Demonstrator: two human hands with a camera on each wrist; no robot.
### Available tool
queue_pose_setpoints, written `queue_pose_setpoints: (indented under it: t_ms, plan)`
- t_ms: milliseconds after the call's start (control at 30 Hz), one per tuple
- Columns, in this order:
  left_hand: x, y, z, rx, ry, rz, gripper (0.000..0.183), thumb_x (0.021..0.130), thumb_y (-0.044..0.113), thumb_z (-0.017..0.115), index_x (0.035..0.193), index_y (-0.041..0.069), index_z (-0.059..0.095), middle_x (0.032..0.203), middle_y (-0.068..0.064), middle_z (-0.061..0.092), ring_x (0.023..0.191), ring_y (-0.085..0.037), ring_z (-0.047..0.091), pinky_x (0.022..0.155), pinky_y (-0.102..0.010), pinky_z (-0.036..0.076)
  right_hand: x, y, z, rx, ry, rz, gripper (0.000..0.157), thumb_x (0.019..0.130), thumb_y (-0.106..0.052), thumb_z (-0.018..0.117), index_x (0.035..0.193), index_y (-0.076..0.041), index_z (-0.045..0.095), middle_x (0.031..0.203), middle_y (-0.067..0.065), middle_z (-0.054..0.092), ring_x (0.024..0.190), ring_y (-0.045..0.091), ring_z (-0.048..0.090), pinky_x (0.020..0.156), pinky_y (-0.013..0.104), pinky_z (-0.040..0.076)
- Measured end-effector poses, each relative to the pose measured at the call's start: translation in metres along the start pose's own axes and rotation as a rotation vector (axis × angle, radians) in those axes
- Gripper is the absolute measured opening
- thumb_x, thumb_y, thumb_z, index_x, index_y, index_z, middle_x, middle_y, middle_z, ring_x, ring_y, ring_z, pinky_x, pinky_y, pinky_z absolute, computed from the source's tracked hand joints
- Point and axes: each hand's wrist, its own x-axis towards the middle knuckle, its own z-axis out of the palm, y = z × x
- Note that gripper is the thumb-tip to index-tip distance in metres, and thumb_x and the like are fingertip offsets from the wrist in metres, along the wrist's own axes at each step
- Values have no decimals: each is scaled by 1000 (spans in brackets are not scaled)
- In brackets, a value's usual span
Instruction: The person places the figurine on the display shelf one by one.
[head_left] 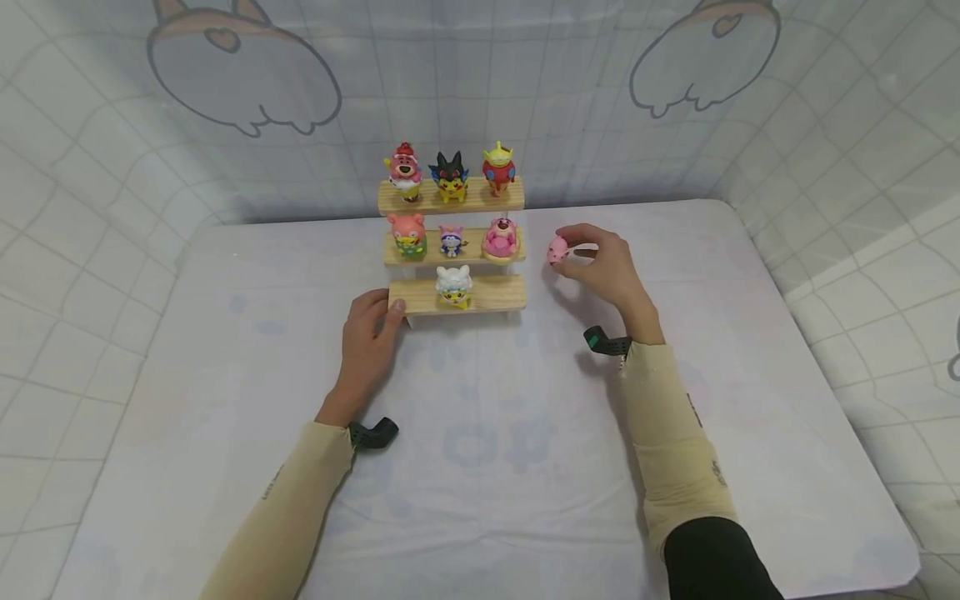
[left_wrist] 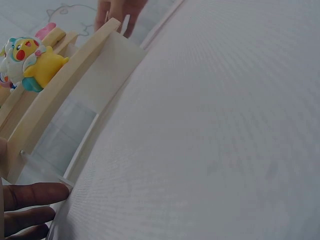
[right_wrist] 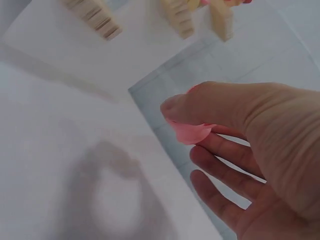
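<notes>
My right hand [head_left: 603, 265] pinches a small pink figurine [head_left: 557, 249] between thumb and fingertips, to the right of a three-tier wooden display stand [head_left: 491, 292]. In the right wrist view the thumb covers much of the pink figurine [right_wrist: 192, 132]. My left hand [head_left: 369, 335] grips the left end of the stand's lowest tier, thumb on the plank and the other fingers beside the white support. A figurine with a white hood and yellow body [head_left: 453, 287] stands on that lowest tier; the left wrist view shows it close up [left_wrist: 42, 67].
The middle tier carries a red-and-green figurine [head_left: 408, 236], a small purple one [head_left: 452, 241] and a pink bear [head_left: 501, 239]. On top stand a bear with a red cap [head_left: 405, 172], a black-eared yellow figurine [head_left: 450, 177] and a green-headed alien [head_left: 498, 169]. A curtain [head_left: 465, 75] hangs behind the white-covered table [head_left: 465, 500].
</notes>
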Motion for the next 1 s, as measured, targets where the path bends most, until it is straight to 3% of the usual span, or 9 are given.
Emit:
queue_pose_setpoints:
  t_ms: [400, 667, 1000]
  plan:
    - [-1, -1, 1, 4, -7, -11, 42, 112, 31, 54, 110, -4, 76, 138, -20, 63, 138, -36, 50, 118, -54, 35, -9, -23, 2, -8, -90, -29, 50, 88, -18, 87, 134, -10, 69, 128, 9, 71, 119, 25, 64, 110, 51, 52]
    - [1, 0, 0, 11, -2, -8, 46, 112, 34, 52, 109, -5, 76, 137, -21, 63, 138, -36, 50, 118, -55, 35, -30, -36, 12, -29, -154, -96, 47, 87, -18, 88, 131, -12, 71, 123, 4, 73, 113, 22, 67, 105, 49, 55]
    - [0, 0, 1, 5, -11, -19, 45, 112, 35, 52, 102, -3, 76, 138, -19, 62, 138, -35, 49, 119, -56, 34, -46, -55, 27, -19, -158, -179, 48, 85, -15, 89, 129, -8, 72, 125, 5, 74, 110, 24, 69, 101, 49, 58]
